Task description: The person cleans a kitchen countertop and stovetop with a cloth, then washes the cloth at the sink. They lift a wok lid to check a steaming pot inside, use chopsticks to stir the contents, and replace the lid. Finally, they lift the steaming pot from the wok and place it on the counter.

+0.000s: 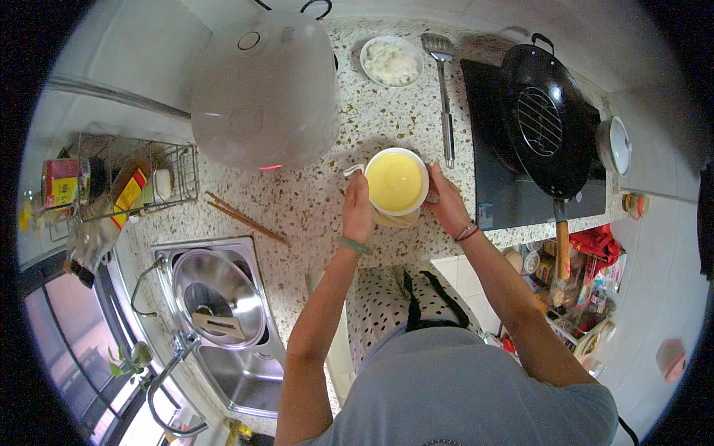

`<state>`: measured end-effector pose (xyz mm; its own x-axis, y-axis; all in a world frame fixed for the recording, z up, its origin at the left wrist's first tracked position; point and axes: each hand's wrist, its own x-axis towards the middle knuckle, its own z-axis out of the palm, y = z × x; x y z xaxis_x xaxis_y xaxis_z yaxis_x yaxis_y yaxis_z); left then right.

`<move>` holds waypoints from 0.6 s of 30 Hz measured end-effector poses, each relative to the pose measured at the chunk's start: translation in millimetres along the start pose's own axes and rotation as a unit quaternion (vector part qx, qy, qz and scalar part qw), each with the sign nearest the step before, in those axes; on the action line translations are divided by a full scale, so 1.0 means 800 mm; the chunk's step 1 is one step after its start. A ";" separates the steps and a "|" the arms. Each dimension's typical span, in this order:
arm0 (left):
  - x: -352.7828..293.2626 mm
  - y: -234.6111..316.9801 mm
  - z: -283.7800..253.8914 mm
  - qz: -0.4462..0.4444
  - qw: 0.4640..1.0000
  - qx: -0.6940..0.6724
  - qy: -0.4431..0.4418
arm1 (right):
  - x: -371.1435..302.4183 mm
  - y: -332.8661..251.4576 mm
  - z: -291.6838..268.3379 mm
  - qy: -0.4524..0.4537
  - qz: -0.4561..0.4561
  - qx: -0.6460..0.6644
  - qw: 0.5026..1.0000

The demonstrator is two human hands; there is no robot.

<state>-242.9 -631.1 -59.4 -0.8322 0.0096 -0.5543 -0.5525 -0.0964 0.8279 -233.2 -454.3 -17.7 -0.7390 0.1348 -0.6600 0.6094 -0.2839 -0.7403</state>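
Note:
My left hand [358, 209] and my right hand [448, 204] grip a white bowl [398, 150] from opposite sides, over the near part of the speckled counter. Smooth pale-yellow contents [394, 182], like egg custard, fill much of the bowl, and a bright spot reflects off the surface. Pale cloth [396, 220] shows below the near rim and beside the left fingers. How far it wraps under the bowl is hidden, as are most of my fingertips. Beyond the bowl lie a slotted metal spatula [447, 111] and a white dish [366, 72] of white, rice-like food [392, 63].
A black wok [513, 97] with a wire rack inside tilts over the dark cooktop [498, 208] at right, its wooden handle toward me. Chopsticks [245, 218] lie left. The sink [242, 379] holds a metal lid [249, 282]. A cloudy, rounded cover [260, 89] stands far left.

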 end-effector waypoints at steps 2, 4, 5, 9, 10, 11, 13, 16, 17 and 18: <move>-0.006 0.007 -0.005 -0.026 1.000 -0.012 -0.004 | -0.001 0.006 -0.004 -0.004 -0.013 -0.006 1.000; -0.014 0.010 -0.009 -0.043 0.999 -0.030 -0.014 | -0.004 0.009 -0.006 -0.012 -0.027 -0.012 0.999; -0.019 0.009 -0.010 -0.041 0.998 -0.047 -0.020 | -0.006 0.009 -0.007 -0.018 -0.035 -0.014 0.999; -0.055 0.010 -0.001 0.013 0.991 -0.124 0.039 | -0.028 -0.004 0.002 -0.032 -0.055 -0.058 0.996; -0.063 0.009 -0.001 0.025 0.988 -0.142 0.053 | -0.032 -0.006 0.003 -0.043 -0.049 -0.061 0.996; -0.067 0.004 -0.006 0.027 0.986 -0.157 0.056 | -0.036 -0.009 0.002 -0.053 -0.043 -0.064 0.996; -0.083 0.002 -0.014 0.026 0.978 -0.198 0.059 | -0.045 -0.015 0.002 -0.077 -0.023 -0.084 0.993; -0.121 0.004 -0.025 0.023 0.963 -0.257 0.071 | -0.067 -0.014 0.004 -0.122 -0.021 -0.103 0.987; -0.134 0.001 -0.028 0.024 0.960 -0.266 0.083 | -0.079 -0.015 0.010 -0.125 -0.025 -0.110 0.986; -0.147 -0.005 -0.032 0.025 0.956 -0.275 0.095 | -0.086 -0.010 0.011 -0.144 -0.026 -0.119 0.982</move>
<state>-141.4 -657.2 0.5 -0.8045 -0.1842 -0.5647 -0.3622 -0.6014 0.7121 -189.9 -469.9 35.1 -0.8012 -0.1402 -0.5818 0.5925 -0.0492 -0.8041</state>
